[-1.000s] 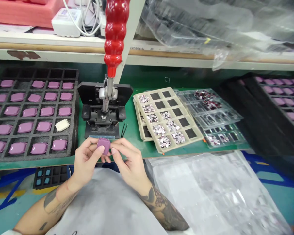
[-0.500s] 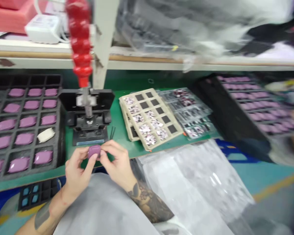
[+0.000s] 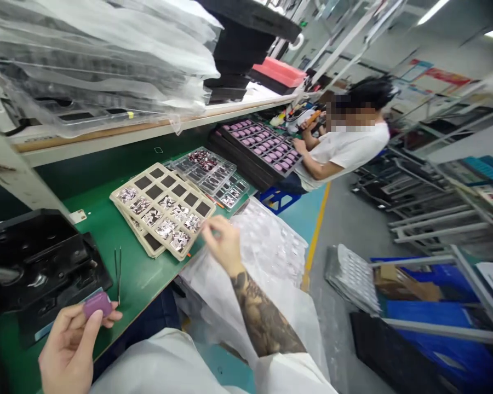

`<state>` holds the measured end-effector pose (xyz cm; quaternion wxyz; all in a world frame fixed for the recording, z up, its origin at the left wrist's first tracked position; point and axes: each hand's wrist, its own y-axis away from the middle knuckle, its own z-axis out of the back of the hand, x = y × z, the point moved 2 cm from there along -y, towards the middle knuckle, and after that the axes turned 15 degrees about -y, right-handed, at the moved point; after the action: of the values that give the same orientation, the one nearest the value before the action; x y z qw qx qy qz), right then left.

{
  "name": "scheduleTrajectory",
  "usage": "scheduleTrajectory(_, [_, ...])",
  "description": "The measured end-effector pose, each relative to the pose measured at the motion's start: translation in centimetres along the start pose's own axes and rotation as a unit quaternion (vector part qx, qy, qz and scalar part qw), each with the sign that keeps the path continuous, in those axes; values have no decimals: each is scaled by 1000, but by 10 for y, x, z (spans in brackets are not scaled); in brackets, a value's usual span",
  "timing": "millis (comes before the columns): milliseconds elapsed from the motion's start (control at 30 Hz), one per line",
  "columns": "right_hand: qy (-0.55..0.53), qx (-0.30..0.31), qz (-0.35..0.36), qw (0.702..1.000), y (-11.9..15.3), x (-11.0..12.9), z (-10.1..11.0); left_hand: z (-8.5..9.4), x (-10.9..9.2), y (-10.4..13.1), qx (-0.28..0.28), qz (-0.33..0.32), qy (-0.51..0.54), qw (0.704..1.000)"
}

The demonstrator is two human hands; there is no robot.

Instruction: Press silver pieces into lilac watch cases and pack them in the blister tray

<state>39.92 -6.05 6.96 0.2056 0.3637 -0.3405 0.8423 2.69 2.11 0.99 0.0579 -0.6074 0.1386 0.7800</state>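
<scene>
A small purple rounded case (image 3: 97,305) sits between the thumb and fingers of my left hand (image 3: 72,339), low at the left, in front of the black press base. My right hand (image 3: 224,241) is at the right edge of a beige compartment tray (image 3: 121,192). Its thumb and forefinger are drawn together, slightly blurred; what they pinch, if anything, is too small to make out. Several compartments of this tray hold small shiny pieces, and others show dark bottoms. Another beige tray lies partly hidden beneath it. Tweezers (image 3: 118,273) lie on the green bench beside my left hand.
The black press base (image 3: 36,273) stands at the left. Clear plastic trays (image 3: 205,169) lie behind the beige ones. Farther along, a black foam tray (image 3: 267,145) holds purple cases, near a seated co-worker (image 3: 349,137). Plastic sheeting (image 3: 267,241) lies below the bench edge. A shelf (image 3: 148,131) runs overhead.
The view has swung to the right. My right hand has let go of the purple case and moved right to the beige tray; my left hand keeps the case.
</scene>
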Motion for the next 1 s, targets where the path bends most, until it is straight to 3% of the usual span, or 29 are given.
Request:
scheduleTrajectory(100, [88, -93, -59, 990, -57, -76, 53, -2, 18, 2, -8, 20, -22, 1000])
scheduleTrajectory(167, [124, -107, -83, 983, -83, -113, 73, -5, 23, 8, -22, 25, -42, 999])
scheduleTrajectory(233, [140, -98, -88, 981, -99, -136, 81, -9, 23, 13, -25, 25, -57, 998])
scheduleTrajectory(300, [142, -90, -74, 983, -104, -143, 79, -14, 20, 16, -21, 20, -53, 998])
scheduleTrajectory(400, [125, -80, -27, 989, -99, -128, 66, -18, 13, 15, -37, 22, -40, 998])
scheduleTrajectory(467, [99, -38, 15, 994, -91, -105, 50, -19, 10, 14, -43, 32, -35, 998])
scheduleTrajectory(567, [56, 85, 80, 992, -79, -64, 16, -20, 6, 12, -21, 38, -31, 999])
scheduleTrajectory(700, [84, 243, 134, 957, -78, -29, -30, -18, 3, 11, -6, 27, -35, 999])
scheduleTrajectory(833, [120, 283, 137, 942, -89, -25, -56, -17, 3, 13, -22, 24, -22, 999])
scheduleTrajectory(1000, [136, 283, 139, 939, -93, -30, -63, -17, 4, 14, -22, 19, -13, 999])
